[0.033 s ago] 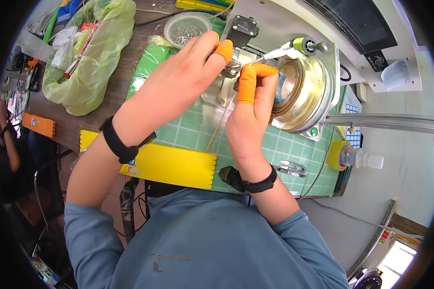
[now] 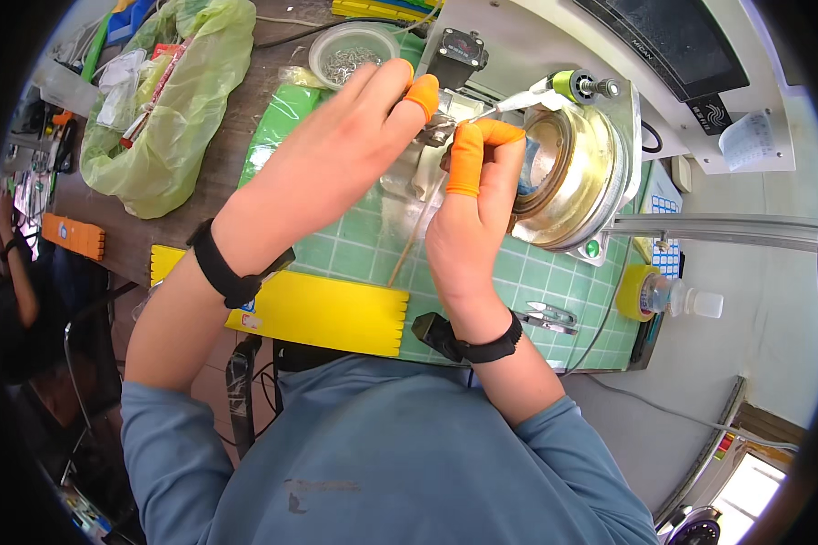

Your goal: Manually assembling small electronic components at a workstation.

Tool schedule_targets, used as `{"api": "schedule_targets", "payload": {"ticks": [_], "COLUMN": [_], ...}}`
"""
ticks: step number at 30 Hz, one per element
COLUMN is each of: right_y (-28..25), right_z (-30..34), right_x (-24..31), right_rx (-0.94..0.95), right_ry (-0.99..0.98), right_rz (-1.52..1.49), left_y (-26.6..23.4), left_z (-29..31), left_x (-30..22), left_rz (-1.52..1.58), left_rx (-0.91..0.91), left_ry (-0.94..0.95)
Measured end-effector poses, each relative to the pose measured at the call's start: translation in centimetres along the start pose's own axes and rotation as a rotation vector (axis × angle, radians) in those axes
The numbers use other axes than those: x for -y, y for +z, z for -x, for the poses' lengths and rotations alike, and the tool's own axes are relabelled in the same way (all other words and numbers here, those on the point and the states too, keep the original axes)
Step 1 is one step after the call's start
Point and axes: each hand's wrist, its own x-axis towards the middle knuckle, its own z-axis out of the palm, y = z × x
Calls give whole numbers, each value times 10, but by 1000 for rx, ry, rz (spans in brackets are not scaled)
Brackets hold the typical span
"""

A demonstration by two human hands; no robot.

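While a small metal part (image 2: 438,130) is pinched by the left hand (image 2: 336,154) | tweezers (image 2: 518,98) held in right hand (image 2: 477,213); long axis aimed left at part

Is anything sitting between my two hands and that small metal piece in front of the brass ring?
Nothing visible does. The left hand and right hand both already meet at the small metal piece, fingertips on it, just left of the brass ring.

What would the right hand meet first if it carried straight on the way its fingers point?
Probably the round brass-coloured drum. The right hand points up and slightly right, its fingertips already at the drum's left rim by a small metal part. Depth is unclear, so contact cannot be confirmed.
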Motion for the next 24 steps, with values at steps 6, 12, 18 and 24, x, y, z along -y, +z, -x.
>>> {"api": "schedule_targets", "payload": {"ticks": [6, 12, 18, 24], "right_y": [-7, -2, -4, -8], "right_z": [-2, 0, 0, 1], "right_x": [-7, -5, -8, -11], "right_rx": [18, 32, 54, 47], "right_ry": [-36, -65, -83, -81], "right_rz": [42, -31, -27, -28], "left_y": [-24, -12, -9, -7], "left_z": [-5, 1, -10, -10], "left_x": [-2, 10, 10, 8], "left_rz": [-130, -85, -75, -46], "left_rx": [-90, -366, -416, -403], "left_ry": [110, 430, 526, 493]}}
